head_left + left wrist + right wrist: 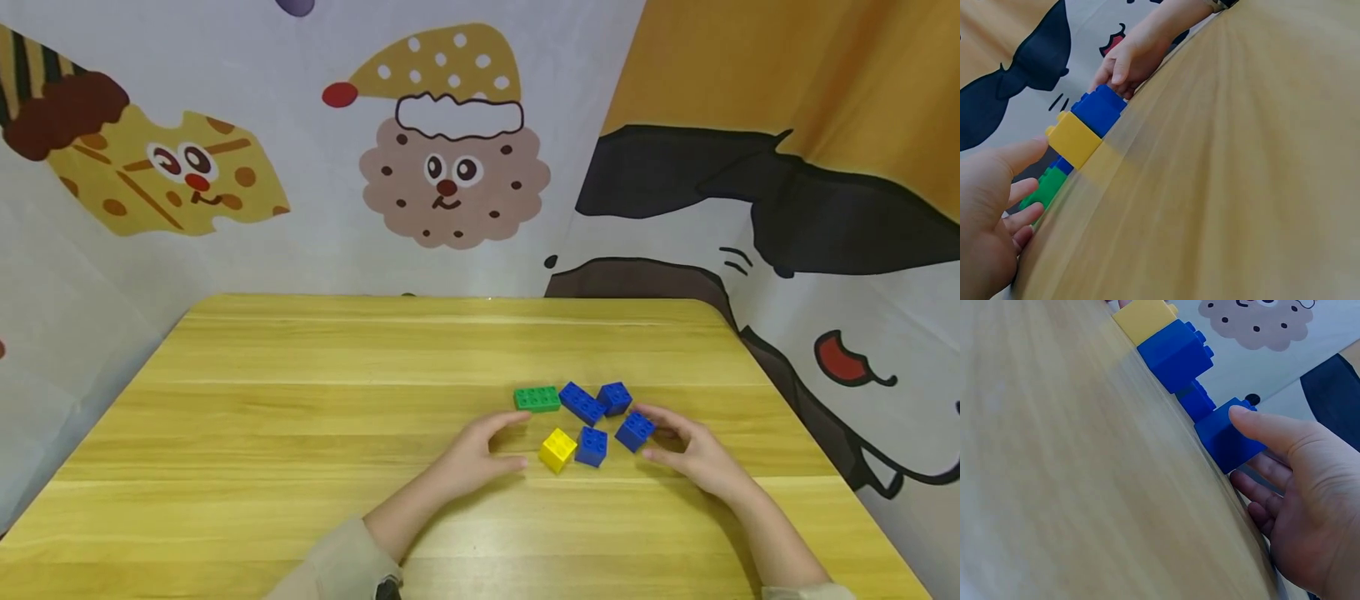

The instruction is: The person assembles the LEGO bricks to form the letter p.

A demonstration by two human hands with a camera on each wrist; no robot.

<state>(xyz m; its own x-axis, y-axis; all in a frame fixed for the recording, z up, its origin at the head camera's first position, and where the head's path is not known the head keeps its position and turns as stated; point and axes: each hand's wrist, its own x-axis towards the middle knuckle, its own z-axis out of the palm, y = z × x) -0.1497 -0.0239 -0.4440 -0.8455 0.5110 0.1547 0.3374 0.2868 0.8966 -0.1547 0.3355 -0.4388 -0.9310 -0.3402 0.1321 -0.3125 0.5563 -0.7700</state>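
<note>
On the wooden table lie several toy building bricks: a green brick [537, 399], a yellow brick [558, 450], a long blue brick [582, 403] and three small blue bricks, one of them front middle [592, 447], one at the back [615, 398] and one at the right [636, 431]. My left hand [480, 454] is left of the group, thumb and fingers apart, nearest the yellow and green bricks. My right hand [697, 454] is at the right blue brick, its thumb and index finger spread beside it. In the right wrist view the thumb [1266, 425] overlaps that blue brick [1225, 434].
The wooden table [300, 400] extends on every side of the bricks. Behind it hangs a cloth [300, 258] printed with cartoon figures, which continues down the right side.
</note>
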